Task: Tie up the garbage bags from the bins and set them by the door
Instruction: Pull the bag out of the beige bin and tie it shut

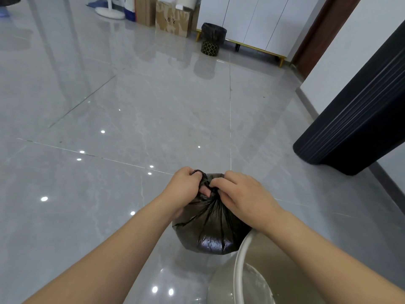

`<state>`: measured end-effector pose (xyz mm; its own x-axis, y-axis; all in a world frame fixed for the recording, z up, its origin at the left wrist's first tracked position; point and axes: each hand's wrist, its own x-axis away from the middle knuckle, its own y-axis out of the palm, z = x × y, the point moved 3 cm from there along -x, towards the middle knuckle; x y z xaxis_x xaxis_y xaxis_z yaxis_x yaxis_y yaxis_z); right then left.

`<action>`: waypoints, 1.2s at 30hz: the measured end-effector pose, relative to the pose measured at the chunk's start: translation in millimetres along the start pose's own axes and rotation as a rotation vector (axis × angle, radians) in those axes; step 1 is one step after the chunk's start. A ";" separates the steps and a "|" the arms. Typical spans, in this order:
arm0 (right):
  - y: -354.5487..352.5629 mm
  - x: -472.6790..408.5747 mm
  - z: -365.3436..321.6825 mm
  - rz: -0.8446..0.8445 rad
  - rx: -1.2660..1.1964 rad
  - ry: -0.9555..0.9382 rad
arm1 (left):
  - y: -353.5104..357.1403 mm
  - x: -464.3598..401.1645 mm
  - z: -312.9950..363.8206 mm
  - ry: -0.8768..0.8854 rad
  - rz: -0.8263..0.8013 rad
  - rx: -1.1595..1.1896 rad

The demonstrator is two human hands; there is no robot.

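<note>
A pale round bin (238, 270) sits closest, at the bottom right, its rim just beside the black garbage bag (210, 229). The bag rests on the glossy grey tiled floor (135, 119), full and rounded, its neck gathered into a twisted bunch at the top. Both hands work that bunch. The left hand (184, 187) has its grip curled tight round one twisted end of the plastic, fingers folded over it. The right hand (243, 194) lies over the top right of the bag, its grip closed in a pinch on the neck, thumb and forefinger meeting the plastic just beside the left hand's fingers. The body of the bag hangs below and between the two wrists.

Farther out, a dark ribbed panel (355, 119) leans in from the right. Across the floor stands a second bin (212, 40) lined with a black bag, beside a white cabinet (258, 23) on gold legs, with cardboard boxes (173, 18) to its left.
</note>
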<state>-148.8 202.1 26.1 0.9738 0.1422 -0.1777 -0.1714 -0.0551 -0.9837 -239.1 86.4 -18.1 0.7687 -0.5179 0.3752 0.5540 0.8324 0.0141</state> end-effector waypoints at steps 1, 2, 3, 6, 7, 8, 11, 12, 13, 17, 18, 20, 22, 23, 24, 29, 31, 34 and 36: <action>-0.2 -0.5 1.8 0.006 0.002 0.020 | -1.4 2.2 0.5 -0.021 -0.041 0.072; 0.1 -1.2 4.6 0.011 -0.012 0.051 | -2.5 4.0 1.1 -0.033 -0.092 0.155; 1.2 -1.8 7.9 0.015 -0.045 0.093 | -3.5 5.8 2.0 -0.032 -0.146 0.234; 8.0 -2.9 19.1 -0.001 -0.215 0.246 | -5.7 11.8 -2.0 0.031 -0.199 0.187; 11.3 -3.2 21.7 -0.025 -0.270 0.286 | -4.6 12.8 -2.9 0.077 -0.186 0.101; 14.4 -3.7 23.5 -0.055 -0.327 0.320 | -2.8 12.6 -4.6 0.127 -0.155 0.014; 19.0 -5.6 24.4 -0.143 -0.503 0.429 | 0.8 8.4 -6.1 0.326 0.061 -0.312; 19.4 -6.5 24.2 -0.170 -0.560 0.470 | 0.5 8.4 -4.5 0.411 0.145 -0.431; 19.4 -7.3 23.4 -0.203 -0.616 0.518 | -0.1 8.6 -3.4 0.503 0.207 -0.545; 15.7 -7.4 15.5 -0.337 -1.161 0.757 | 0.1 12.8 -1.0 0.806 0.365 -0.829; 13.4 -7.2 13.4 -0.355 -1.299 0.803 | 0.0 14.1 0.3 0.838 0.385 -0.822; 10.2 -7.4 12.4 -0.375 -1.416 0.871 | 0.3 16.7 1.8 0.855 0.366 -0.777; 9.5 -7.4 13.7 -0.385 -1.429 0.927 | -0.9 18.5 -0.2 0.825 0.284 -0.681; 9.5 -7.2 14.4 -0.388 -1.429 0.947 | -2.0 19.0 -2.2 0.784 0.235 -0.614; 9.4 -7.0 15.1 -0.393 -1.434 0.957 | -2.7 18.8 -5.0 0.736 0.191 -0.558; 7.5 -5.6 17.0 -0.404 -1.392 0.936 | 1.5 11.1 -13.5 0.593 0.150 -0.602; 6.7 -5.0 19.8 -0.376 -1.260 0.888 | 3.9 6.6 -12.5 0.504 0.133 -0.550; 2.7 -5.4 21.2 -0.330 -0.961 0.760 | 3.8 1.1 -12.6 0.332 0.073 -0.381; 0.3 -5.2 20.2 -0.306 -0.952 0.717 | 4.5 1.3 -10.6 0.172 0.019 -0.238</action>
<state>-156.9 221.3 26.1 0.8681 -0.2825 0.4081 -0.0366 -0.8564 -0.5150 -232.2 87.4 -27.3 0.8116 -0.5449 0.2108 0.5824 0.7835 -0.2166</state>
